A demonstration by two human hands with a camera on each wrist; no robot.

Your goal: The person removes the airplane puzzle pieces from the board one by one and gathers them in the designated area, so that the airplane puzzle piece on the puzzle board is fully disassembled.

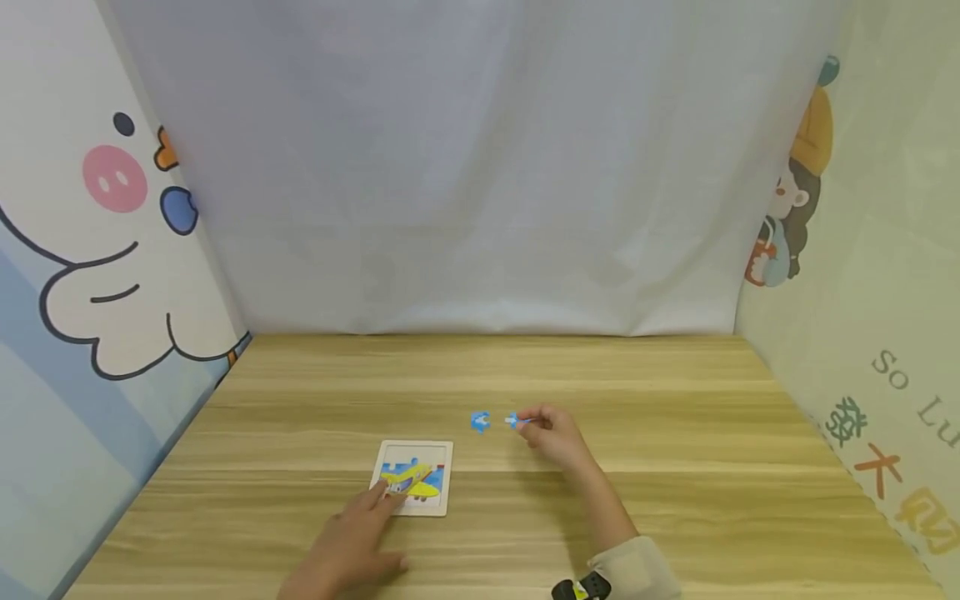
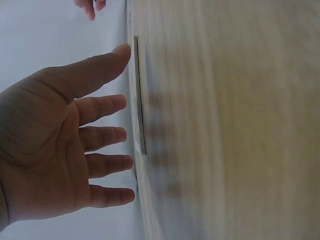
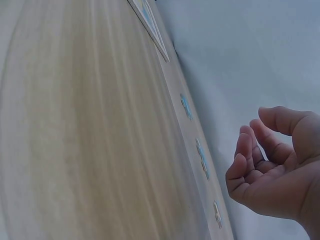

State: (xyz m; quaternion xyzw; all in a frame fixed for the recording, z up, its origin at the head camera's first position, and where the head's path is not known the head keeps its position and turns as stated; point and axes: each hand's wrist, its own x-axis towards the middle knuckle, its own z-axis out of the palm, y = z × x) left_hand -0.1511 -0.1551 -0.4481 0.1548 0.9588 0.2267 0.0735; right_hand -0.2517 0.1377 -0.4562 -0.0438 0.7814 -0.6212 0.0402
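Whitish cloth (image 1: 480, 167) hung behind everything, with a cartoon-printed panel (image 1: 112, 275) on the left and a cream panel (image 1: 885, 275), bearing lettering and a drawn figure, on the right. In front of the cloth spread the wood-grain counter (image 1: 712, 467). From its near side the person's left hand (image 1: 352, 533) reached in, fingers straight and gripping nothing, the fingertips over the near left corner of a square jigsaw tray (image 1: 447, 479); whether they touched it could not be told. The right hand (image 1: 555, 437), below a beige sleeve (image 1: 637, 571), was farther back, its fingers loosely bent, thumb apart from them, holding nothing in the right wrist view. The tray lay flat on the counter, pale-rimmed, with a partly assembled yellow aeroplane picture (image 1: 420, 483) inside it. Smallest were the loose pieces, in a row beyond the tray to its right: one blue piece (image 1: 480, 421), a second piece (image 1: 512, 420) just by the right fingertips, and an end piece (image 3: 217, 215) visible from the right wrist.
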